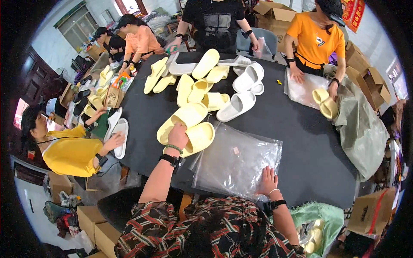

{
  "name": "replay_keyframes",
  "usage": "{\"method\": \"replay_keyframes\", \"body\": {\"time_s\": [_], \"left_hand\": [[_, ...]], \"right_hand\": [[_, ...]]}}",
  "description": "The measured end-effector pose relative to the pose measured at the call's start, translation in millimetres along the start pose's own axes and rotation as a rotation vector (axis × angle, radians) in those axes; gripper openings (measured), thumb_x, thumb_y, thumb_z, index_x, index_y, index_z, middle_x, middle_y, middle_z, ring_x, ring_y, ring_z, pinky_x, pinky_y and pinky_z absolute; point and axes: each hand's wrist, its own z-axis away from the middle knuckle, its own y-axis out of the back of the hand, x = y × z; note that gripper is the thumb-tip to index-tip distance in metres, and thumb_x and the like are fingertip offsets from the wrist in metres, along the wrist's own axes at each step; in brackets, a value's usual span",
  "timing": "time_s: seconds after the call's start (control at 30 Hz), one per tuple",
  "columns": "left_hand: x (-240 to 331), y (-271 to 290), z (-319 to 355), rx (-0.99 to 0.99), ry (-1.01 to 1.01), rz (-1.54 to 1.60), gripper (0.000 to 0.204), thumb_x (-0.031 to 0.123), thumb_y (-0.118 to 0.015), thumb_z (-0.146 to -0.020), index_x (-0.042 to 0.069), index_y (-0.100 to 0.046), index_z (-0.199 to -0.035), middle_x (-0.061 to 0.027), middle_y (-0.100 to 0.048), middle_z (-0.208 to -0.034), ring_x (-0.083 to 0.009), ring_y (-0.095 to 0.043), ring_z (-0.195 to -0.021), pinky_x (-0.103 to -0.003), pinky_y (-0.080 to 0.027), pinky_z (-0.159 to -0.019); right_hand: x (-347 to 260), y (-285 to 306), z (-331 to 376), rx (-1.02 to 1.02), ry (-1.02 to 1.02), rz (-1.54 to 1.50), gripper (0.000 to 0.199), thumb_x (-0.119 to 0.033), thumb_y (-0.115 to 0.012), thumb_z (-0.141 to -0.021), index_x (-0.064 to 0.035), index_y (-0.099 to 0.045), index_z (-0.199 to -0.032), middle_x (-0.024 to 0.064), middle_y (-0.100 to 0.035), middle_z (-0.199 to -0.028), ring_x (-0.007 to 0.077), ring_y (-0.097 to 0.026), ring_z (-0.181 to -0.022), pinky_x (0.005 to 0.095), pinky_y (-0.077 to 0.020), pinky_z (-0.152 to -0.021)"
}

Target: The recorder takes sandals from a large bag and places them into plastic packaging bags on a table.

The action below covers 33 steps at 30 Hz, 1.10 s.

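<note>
My left hand (pixel 177 136) is closed on a pair of pale yellow slippers (pixel 193 114), gripping them where their inner sides meet. The pair lies side by side on the dark table (pixel 309 150), just left of a clear plastic bag (pixel 234 159). That bag is flat and wrinkled, with its near edge toward me. Fingers stretched out, my right hand (pixel 268 180) presses on the bag's near right corner. Beyond the pair lies a heap of loose yellow slippers (pixel 200 90) and white slippers (pixel 236 105).
At the right, a person in orange (pixel 316 38) handles a plastic bag and yellow slippers (pixel 325 104). A person in yellow (pixel 71 150) holds white slippers (pixel 121 138) at the left. A green sack (pixel 329 215) with slippers stands by my right arm; a grey sack (pixel 359 129) hangs at the table's right edge.
</note>
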Motion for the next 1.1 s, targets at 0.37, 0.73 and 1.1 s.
{"method": "replay_keyframes", "body": {"time_s": [0.37,0.73,1.1], "left_hand": [[-19,-2,-3,0.059,0.029,-0.018,0.006,0.002,-0.056,-0.072,0.0,-0.061,-0.076,-0.0197,-0.057,-0.09,-0.0388,-0.059,-0.079,-0.046,-0.05,-0.069],[-34,-8,-62,-0.056,0.145,-0.021,0.015,0.006,-0.056,-0.074,0.004,-0.065,-0.086,-0.0229,-0.063,-0.09,-0.0397,-0.061,-0.084,-0.046,-0.05,-0.076],[1,11,-91,0.059,0.062,-0.163,0.027,0.023,-0.058,-0.085,0.002,-0.06,-0.102,-0.0196,-0.061,-0.1,-0.0383,-0.057,-0.097,-0.046,-0.046,-0.083]], "right_hand": [[-7,6,-2,-0.009,0.006,0.016,0.146,-0.043,-0.09,-0.041,-0.0064,0.001,-0.149,0.0105,0.001,-0.157,0.0327,0.001,-0.145,0.0542,-0.0107,-0.114],[4,-3,0,0.007,0.003,-0.007,0.147,-0.046,-0.09,-0.038,-0.0061,-0.002,-0.149,0.0117,0.001,-0.157,0.0336,0.001,-0.145,0.0551,-0.0112,-0.113],[-6,15,5,0.025,0.017,-0.025,0.138,-0.043,-0.09,-0.043,-0.0084,-0.009,-0.149,0.0138,-0.005,-0.157,0.0344,-0.002,-0.144,0.0537,-0.0138,-0.113]]}}
